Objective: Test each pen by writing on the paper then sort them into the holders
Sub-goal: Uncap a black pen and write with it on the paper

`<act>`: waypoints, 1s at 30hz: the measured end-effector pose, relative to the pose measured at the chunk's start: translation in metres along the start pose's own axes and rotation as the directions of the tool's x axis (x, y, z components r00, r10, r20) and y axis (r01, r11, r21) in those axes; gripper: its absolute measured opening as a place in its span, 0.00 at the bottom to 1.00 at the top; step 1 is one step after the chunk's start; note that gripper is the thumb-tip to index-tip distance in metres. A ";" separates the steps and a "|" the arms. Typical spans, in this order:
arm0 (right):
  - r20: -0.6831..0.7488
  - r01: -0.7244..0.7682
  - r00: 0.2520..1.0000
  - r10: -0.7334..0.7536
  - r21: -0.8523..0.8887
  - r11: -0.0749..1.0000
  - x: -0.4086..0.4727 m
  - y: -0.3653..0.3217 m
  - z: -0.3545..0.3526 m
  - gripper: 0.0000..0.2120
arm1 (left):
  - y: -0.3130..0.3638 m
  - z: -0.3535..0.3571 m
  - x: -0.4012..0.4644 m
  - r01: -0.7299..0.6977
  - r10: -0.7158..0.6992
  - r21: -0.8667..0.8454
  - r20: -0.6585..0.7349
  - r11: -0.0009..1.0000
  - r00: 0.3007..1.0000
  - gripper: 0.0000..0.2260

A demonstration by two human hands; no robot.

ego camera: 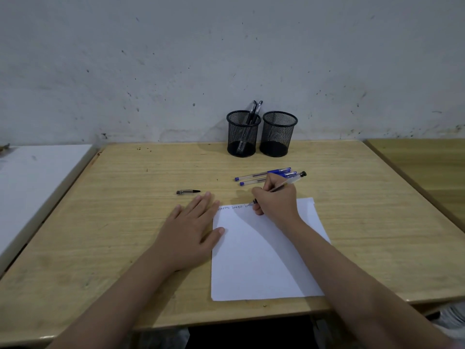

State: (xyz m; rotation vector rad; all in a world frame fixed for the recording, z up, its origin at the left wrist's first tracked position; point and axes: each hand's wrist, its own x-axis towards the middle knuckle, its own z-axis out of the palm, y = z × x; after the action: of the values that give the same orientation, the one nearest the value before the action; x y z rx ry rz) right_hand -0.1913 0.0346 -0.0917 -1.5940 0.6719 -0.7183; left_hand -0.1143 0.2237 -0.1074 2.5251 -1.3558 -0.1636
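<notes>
A white sheet of paper (264, 260) lies on the wooden desk (125, 222), with a short line of handwriting along its top edge. My right hand (275, 201) grips a black pen (293, 181), its tip touching the paper at the end of the writing. My left hand (187, 230) lies flat on the desk, fingers spread, thumb on the paper's left edge. A black pen cap (188, 191) rests just beyond my left fingers. Two blue pens (261, 175) lie behind my right hand. Two black mesh holders stand at the wall: the left holder (242, 134) has two black pens, the right holder (278, 134) looks empty.
A white board or table (37, 177) adjoins the desk on the left. Another wooden desk (422, 162) sits at the right. A marked grey wall (226, 59) closes off the back directly behind the holders.
</notes>
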 end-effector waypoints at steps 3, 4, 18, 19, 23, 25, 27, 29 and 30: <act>0.000 -0.017 1.000 0.017 -0.011 1.000 0.001 0.000 0.001 0.18 | 0.000 0.000 0.000 0.001 -0.001 -0.008 0.003 1.000 1.000 0.35; -0.003 -0.022 1.000 0.022 -0.016 1.000 0.001 0.000 0.001 0.18 | 0.000 0.001 0.000 0.002 -0.001 -0.008 0.004 1.000 1.000 0.35; -0.032 -0.029 0.999 0.029 -0.006 1.000 0.002 0.000 -0.001 0.17 | -0.001 0.001 0.001 -0.002 0.002 -0.005 -0.001 1.000 1.000 0.35; -0.037 -0.029 0.999 0.029 -0.007 1.000 0.002 0.000 -0.001 0.17 | -0.001 0.001 0.001 -0.001 0.001 -0.008 -0.003 1.000 1.000 0.35; -0.056 -0.043 0.997 0.043 0.011 0.999 0.002 0.001 -0.001 0.17 | -0.001 0.001 0.000 0.000 -0.001 -0.023 -0.014 1.000 1.000 0.35; -0.057 -0.045 0.997 0.046 0.012 0.999 0.002 0.000 -0.001 0.17 | -0.001 0.001 0.001 0.002 -0.002 -0.014 -0.005 1.000 1.000 0.35; -0.050 -0.044 0.998 0.045 0.009 0.999 0.001 0.000 -0.001 0.17 | -0.001 0.001 0.001 0.002 -0.002 -0.009 -0.005 1.000 1.000 0.35; -0.059 -0.046 0.997 0.047 0.011 0.999 0.002 0.000 -0.001 0.17 | -0.001 0.001 0.001 0.002 -0.002 -0.012 -0.007 1.000 1.000 0.35; -0.065 -0.047 0.997 0.048 0.012 0.999 0.003 0.000 -0.002 0.17 | -0.001 0.000 0.000 0.002 -0.002 -0.012 -0.005 1.000 1.000 0.35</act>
State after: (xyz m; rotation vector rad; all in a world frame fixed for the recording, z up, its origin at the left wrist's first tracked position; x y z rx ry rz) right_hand -0.1912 0.0313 -0.0918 -1.5454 0.7502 -0.7398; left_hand -0.1137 0.2236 -0.1078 2.5154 -1.3463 -0.1660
